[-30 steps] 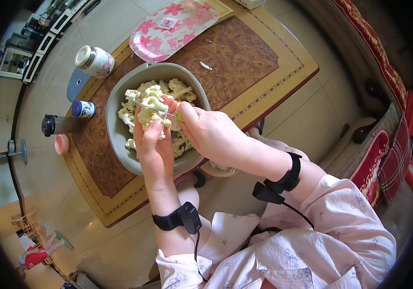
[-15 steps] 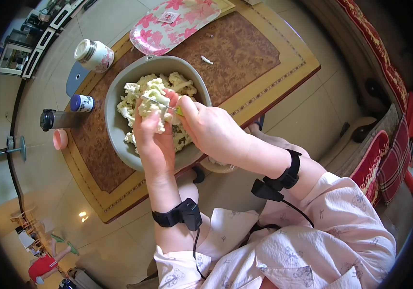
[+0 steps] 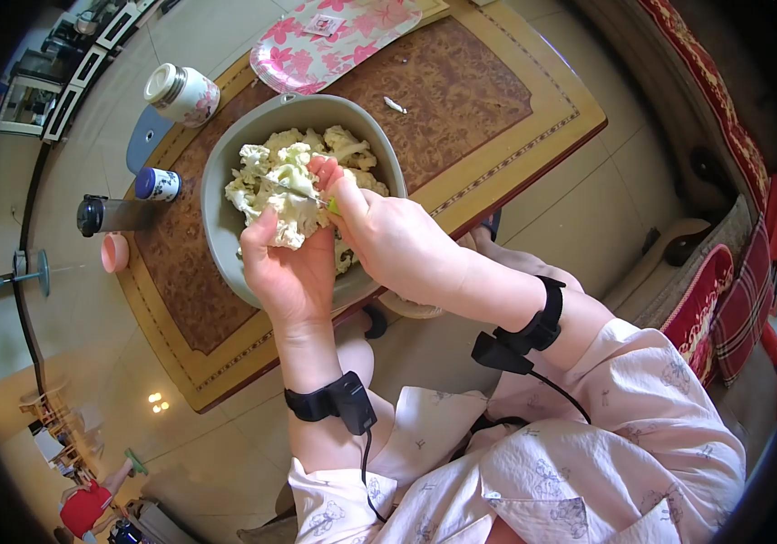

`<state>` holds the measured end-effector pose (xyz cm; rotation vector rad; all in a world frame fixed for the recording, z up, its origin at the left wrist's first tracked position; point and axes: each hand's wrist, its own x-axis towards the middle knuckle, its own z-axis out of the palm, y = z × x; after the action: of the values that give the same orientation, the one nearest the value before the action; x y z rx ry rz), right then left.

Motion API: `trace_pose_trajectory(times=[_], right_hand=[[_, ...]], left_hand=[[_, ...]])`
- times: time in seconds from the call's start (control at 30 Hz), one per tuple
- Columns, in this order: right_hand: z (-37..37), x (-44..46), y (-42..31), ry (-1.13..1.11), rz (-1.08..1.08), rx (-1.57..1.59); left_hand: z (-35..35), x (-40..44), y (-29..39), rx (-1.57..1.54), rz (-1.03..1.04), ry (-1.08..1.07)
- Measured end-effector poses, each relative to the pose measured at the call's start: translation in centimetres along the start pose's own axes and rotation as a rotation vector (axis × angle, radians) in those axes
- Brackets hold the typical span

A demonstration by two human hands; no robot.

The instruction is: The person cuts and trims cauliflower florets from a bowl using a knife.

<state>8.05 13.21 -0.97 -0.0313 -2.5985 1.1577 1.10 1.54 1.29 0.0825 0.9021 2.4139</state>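
A grey basin [image 3: 219, 238] on the table holds many pieces of cauliflower [image 3: 346, 148]. Above it, my left hand [image 3: 293, 272] is curled round a cauliflower piece [image 3: 292, 220], its thumb along the near side. My right hand [image 3: 397, 238] is closed on a small knife [image 3: 296, 189] with a yellow-green handle, mostly hidden by the fingers. The thin blade points left and lies against the cauliflower in my left hand. How deep the blade sits in it I cannot tell.
A pink-flowered tray [image 3: 302, 56] lies at the table's far edge, near a white scrap [image 3: 395, 105]. Along the left stand a white jar [image 3: 180, 94], a blue-lidded jar [image 3: 158, 185], a dark-capped bottle [image 3: 116, 216] and a pink cup [image 3: 114, 253]. Another person [image 3: 86, 507] is at lower left.
My left hand has turned, and its fingers now sit lower round the cauliflower, so more of the piece shows. The knife stays across it in my right hand. The view has shifted slightly.
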Motion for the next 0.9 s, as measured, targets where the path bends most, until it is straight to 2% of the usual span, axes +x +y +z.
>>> trace_pose_trajectory(times=[0.07, 0.1, 0.13, 0.23, 0.3, 0.37, 0.43, 0.47, 0.5, 0.57, 0.63, 0.67, 0.73, 0.87, 0.9], right_hand=[[0.0, 0.2, -0.3, 0.003, -0.018, -0.026], [-0.3, 0.3, -0.6, -0.038, 0.023, -0.020], [-0.6, 0.6, -0.7, -0.082, 0.067, -0.016], [-0.5, 0.7, -1.0, -0.090, 0.035, -0.040], [0.1, 0.4, -1.1, -0.093, 0.034, -0.042], [0.8, 0.4, -1.2, -0.041, 0.066, 0.085], [0.5, 0.7, -1.1, -0.072, 0.049, 0.116], [0.3, 0.7, -1.1, -0.108, 0.043, 0.148], [0.2, 0.7, -1.3, -0.111, 0.042, 0.150], [0.0, 0.6, -1.6, -0.109, 0.019, -0.038], [0.1, 0.5, -1.7, -0.103, 0.014, -0.070], [0.2, 0.5, -1.7, -0.093, 0.004, -0.107], [0.4, 0.5, -1.5, -0.085, 0.003, -0.108], [0.4, 0.4, -1.8, -0.137, 0.053, 0.000], [0.4, 0.7, -1.8, -0.138, 0.050, 0.000]], left_hand=[[-0.6, 0.3, -0.2, 0.042, 0.008, 0.060], [-0.8, 0.4, -0.1, 0.202, 0.038, 0.040], [-0.9, 0.6, 0.0, 0.199, 0.055, 0.027], [-1.6, 0.1, 0.5, 0.484, 0.019, 0.072], [-1.6, -0.1, 0.5, 0.462, 0.026, 0.082], [-1.2, 0.1, 0.6, 0.440, 0.049, 0.083], [-0.8, 0.0, 0.8, 0.072, 0.023, 0.014], [-0.8, 0.0, 0.7, 0.072, 0.028, 0.014], [-0.8, 0.0, 0.6, 0.097, 0.026, 0.045], [-1.2, 0.0, 0.5, 0.120, 0.022, 0.080], [-1.9, -0.2, 0.6, 0.433, 0.045, 0.064], [-2.0, -0.3, 0.6, 0.434, 0.041, 0.067], [-1.7, -0.4, 0.9, 0.628, 0.024, 0.122], [-1.8, -0.2, 1.2, 0.650, -0.004, 0.118], [-2.1, 0.0, 1.0, 0.504, -0.010, 0.092]])
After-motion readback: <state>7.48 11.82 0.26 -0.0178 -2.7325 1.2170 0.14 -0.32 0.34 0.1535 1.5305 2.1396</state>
